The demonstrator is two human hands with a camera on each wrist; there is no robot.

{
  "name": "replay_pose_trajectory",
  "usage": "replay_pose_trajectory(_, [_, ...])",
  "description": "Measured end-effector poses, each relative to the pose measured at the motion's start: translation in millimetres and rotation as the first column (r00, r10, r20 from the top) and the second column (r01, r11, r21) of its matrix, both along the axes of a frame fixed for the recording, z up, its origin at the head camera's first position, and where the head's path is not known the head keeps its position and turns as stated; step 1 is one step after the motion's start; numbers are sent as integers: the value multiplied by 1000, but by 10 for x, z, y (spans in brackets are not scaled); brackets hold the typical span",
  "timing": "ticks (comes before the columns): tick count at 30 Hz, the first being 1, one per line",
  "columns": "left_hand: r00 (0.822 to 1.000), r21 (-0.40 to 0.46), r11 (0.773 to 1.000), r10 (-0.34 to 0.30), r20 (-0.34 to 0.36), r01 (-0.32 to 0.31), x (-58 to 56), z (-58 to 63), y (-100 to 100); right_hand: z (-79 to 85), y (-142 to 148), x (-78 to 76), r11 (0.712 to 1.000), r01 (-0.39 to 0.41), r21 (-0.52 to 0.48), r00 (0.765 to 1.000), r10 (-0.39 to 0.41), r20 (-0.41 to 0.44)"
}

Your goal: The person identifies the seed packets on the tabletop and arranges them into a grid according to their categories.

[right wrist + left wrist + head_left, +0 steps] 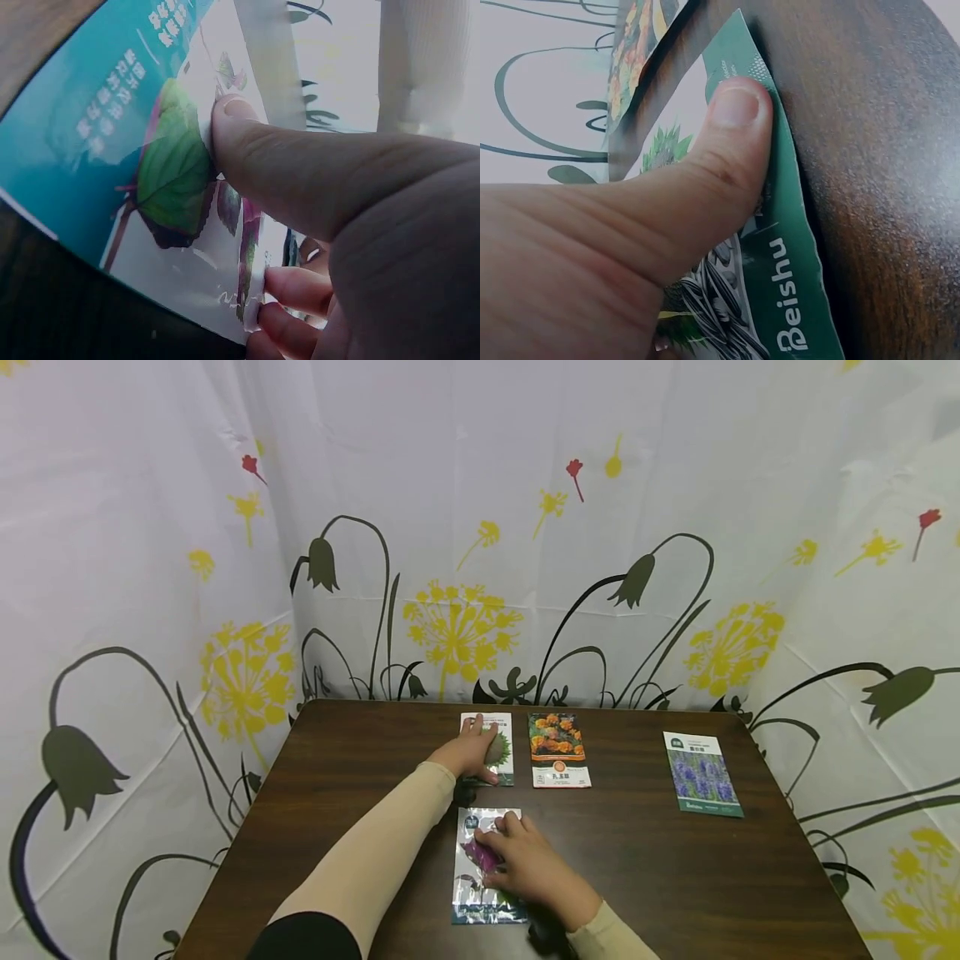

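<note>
A seed packet with a green-fringed flower head and a green band (504,750) lies on the far part of the table, and my left hand (472,752) rests on it. In the left wrist view, the thumb (739,135) lies straight across the packet's front, near the band marked Beishu (787,262). Nearer to me, my right hand (528,864) touches the front of a shiny packet with purple leaves (468,893), fingers spread and slightly bent. The right wrist view shows its thumb (247,142) against the printed face, beside a green leaf picture (176,165).
A packet with orange flowers (558,752) lies just right of the left hand's packet. Farther right is a packet with purple-blue flower spikes (703,775), slightly turned. The dark wooden table (630,877) ends at a white flower-patterned curtain (480,468).
</note>
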State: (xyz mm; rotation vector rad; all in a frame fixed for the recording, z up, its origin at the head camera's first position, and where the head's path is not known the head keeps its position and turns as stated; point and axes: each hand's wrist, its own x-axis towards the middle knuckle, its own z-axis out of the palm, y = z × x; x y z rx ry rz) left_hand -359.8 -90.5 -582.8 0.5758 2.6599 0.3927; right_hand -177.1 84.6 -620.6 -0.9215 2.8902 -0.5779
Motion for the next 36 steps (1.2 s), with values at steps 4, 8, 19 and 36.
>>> replay_pose_trajectory(4, [1000,-23,1000,-5,-7,5,-47,-6,11,12,-36,-54,1000,-5,9,1000,5,-8])
replay_pose_trajectory(8, [1000,-59,998,-25,-4,25,-31,25,16,30,-50,-86,1000,-20,15,1000,20,15])
replay_pose_trajectory(19, [999,-98,994,-37,31,40,9,154,3,63,-51,-130,999,-44,-6,999,45,26])
replay_pose_trajectory(36, [999,-69,997,-40,13,40,-4,84,23,179,-132,-83,989,-16,146,999,10,41])
